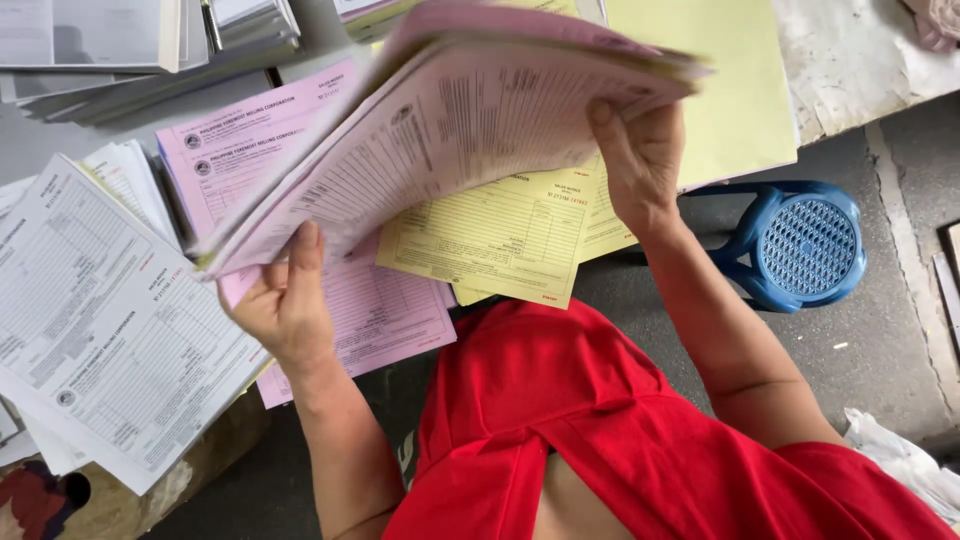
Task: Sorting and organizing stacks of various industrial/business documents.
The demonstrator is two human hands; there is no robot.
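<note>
Both my hands hold up a thick stack of printed forms (pixel 450 120), pink on the outside with yellow and white sheets inside. My left hand (pixel 285 300) grips its lower left corner, thumb on top. My right hand (pixel 640 155) grips the right edge. The stack hangs tilted above the desk. Under it lie a pile of pink forms (pixel 385 310), a pile of yellow forms (pixel 500 240) and, at the left, a pile of white forms (pixel 100 310). I wear a red top (pixel 600 430).
Plain yellow paper (pixel 730 90) lies at the back right of the desk. Grey folders and paper stacks (pixel 130 50) sit at the back left. A blue plastic stool (pixel 800 245) stands on the concrete floor to the right. Crumpled white plastic (pixel 905 465) lies at the lower right.
</note>
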